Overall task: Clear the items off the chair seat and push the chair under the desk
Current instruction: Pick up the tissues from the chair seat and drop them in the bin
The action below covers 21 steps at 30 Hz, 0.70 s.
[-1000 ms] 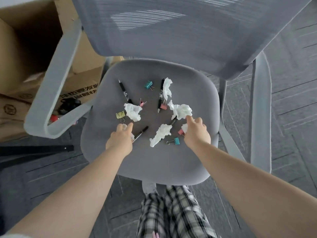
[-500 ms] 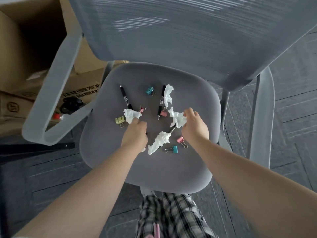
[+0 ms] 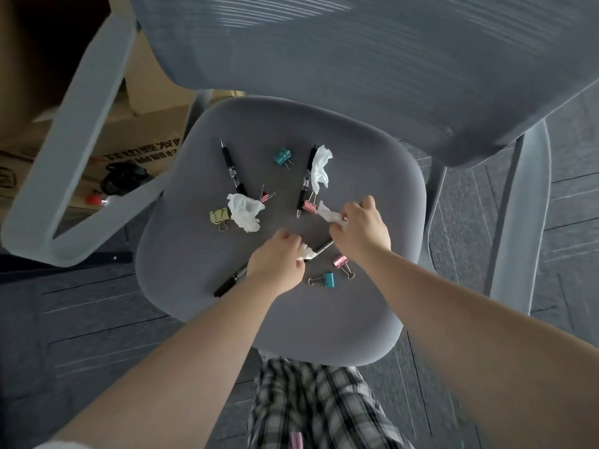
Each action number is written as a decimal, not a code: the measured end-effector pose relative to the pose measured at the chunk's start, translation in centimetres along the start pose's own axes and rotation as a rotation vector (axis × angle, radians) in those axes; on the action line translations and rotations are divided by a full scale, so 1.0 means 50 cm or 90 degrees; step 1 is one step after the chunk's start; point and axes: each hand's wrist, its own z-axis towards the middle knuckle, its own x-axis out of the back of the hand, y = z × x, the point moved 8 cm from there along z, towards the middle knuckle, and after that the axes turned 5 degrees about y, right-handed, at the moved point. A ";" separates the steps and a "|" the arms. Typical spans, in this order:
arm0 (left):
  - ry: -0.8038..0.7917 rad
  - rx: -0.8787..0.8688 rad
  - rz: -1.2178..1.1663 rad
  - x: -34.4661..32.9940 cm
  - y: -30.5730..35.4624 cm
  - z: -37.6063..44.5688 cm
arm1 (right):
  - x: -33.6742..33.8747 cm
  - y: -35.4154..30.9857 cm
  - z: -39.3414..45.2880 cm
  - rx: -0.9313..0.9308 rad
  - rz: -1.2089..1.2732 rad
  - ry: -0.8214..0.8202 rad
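On the grey chair seat (image 3: 340,325), a crumpled tissue (image 3: 306,252) is pinched by the left hand (image 3: 278,262) above a pen (image 3: 231,281); to its right, another tissue (image 3: 329,214) is grasped by the right hand (image 3: 363,228), probably so paper is gathered first. Pens, clips and tissues are left farther back.

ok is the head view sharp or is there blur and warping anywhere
Head view: seat clutter is fairly sharp, with crisp clips and tissues; both forearms and the plaid trousers smear with motion blur toward the bottom edge; wide-angle warping bows the armrest and backrest; light is soft and even, with no glare.
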 end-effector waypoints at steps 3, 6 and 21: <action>0.083 0.043 -0.078 0.058 -0.014 0.000 | 0.031 -0.014 0.013 0.011 0.059 0.038; 0.163 0.089 -0.126 0.117 -0.040 0.008 | 0.054 -0.030 0.036 -0.011 0.150 0.054; 0.097 0.160 -0.039 0.116 -0.136 0.058 | -0.035 -0.121 0.112 0.110 -0.074 -0.139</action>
